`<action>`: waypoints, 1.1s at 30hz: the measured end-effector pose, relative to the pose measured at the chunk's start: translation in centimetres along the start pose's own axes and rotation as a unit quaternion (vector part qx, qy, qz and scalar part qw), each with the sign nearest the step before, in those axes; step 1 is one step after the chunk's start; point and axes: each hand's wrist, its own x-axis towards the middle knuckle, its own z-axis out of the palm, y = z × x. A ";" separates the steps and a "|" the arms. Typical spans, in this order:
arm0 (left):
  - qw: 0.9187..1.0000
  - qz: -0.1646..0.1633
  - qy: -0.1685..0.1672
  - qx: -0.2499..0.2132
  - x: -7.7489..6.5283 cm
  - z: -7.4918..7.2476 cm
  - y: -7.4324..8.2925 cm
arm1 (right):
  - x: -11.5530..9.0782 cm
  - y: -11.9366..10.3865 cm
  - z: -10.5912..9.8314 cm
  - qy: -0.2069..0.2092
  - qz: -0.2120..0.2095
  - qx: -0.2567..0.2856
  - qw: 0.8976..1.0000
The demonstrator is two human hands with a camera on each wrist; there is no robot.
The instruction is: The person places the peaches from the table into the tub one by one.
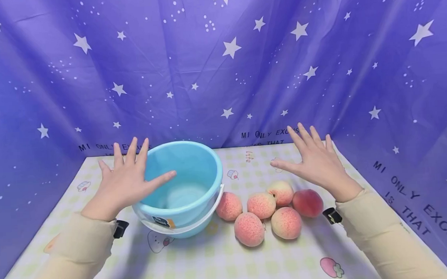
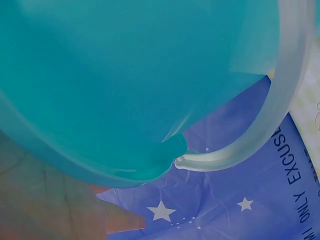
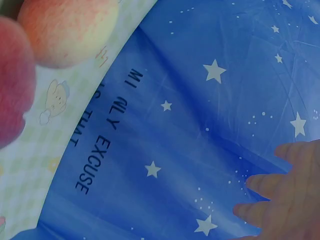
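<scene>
Light-looking bucket [image 1: 195,170], tender-looking peaches [image 1: 261,205]

The left hand [image 1: 129,181], fingers spread, holds nothing at the bucket's left. The bucket seems stiff; its handle [image 1: 175,231] suits lifting. Right of it sit six peaches, probably easily bruised: cup gently. Farther right, the right hand [image 1: 318,164], likewise spread, is empty.

Small, booth-like curtained-off setting, kind of room beyond it hidden, purple star-printed sheeting [image 1: 189,53] hanging along the far and side edges of the tabletop [image 1: 199,269], black lettering [image 1: 271,133] by the far edge, pale checked cartoon-print cloth [image 1: 288,261] on top.
</scene>
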 end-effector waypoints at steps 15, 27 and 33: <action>0.999 -0.004 -0.029 -0.037 -0.2 -0.5 -0.3 | -1.3 2.7 -0.2 -0.019 0.021 0.029 0.999; 0.996 -0.005 -0.021 -0.090 -0.1 0.6 -1.2 | -2.7 5.1 1.9 -0.015 0.028 0.043 0.999; 0.992 0.001 -0.008 -0.124 -0.1 1.0 -1.6 | -3.5 6.2 3.4 -0.019 0.039 0.058 0.997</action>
